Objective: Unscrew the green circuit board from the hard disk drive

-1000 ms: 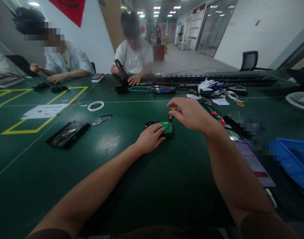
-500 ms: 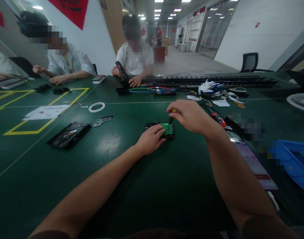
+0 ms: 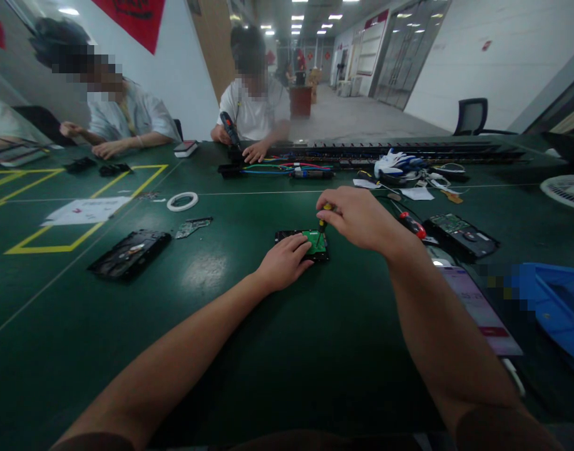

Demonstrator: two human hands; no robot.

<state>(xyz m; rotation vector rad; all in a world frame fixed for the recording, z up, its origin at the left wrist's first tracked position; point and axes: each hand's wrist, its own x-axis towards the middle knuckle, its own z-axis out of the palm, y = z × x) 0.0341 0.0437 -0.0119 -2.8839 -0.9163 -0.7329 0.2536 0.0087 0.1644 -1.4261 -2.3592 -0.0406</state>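
A black hard drive with a green circuit board (image 3: 317, 243) lies on the green table (image 3: 249, 357). My left hand (image 3: 284, 262) rests on its left part, fingers over the board's edge and thumb along the near side, holding the drive. Above the board, my right hand (image 3: 350, 216) pinches a small screwdriver (image 3: 323, 222) with a yellow and dark handle. The screwdriver stands nearly upright, its tip down at the board.
Left are another drive (image 3: 131, 254), a loose circuit board (image 3: 193, 227) and a white ring (image 3: 182, 201). Right are a phone (image 3: 479, 307), a drive (image 3: 462, 235), a red-black tool (image 3: 412, 225) and a blue tray (image 3: 556, 307). Gloves (image 3: 397, 166) and wires lie beyond. People sit opposite.
In my right fingers the screwdriver handle has turned slightly, showing more yellow. My left hand and the drive stay in place. The person opposite has shifted their dark tool slightly.
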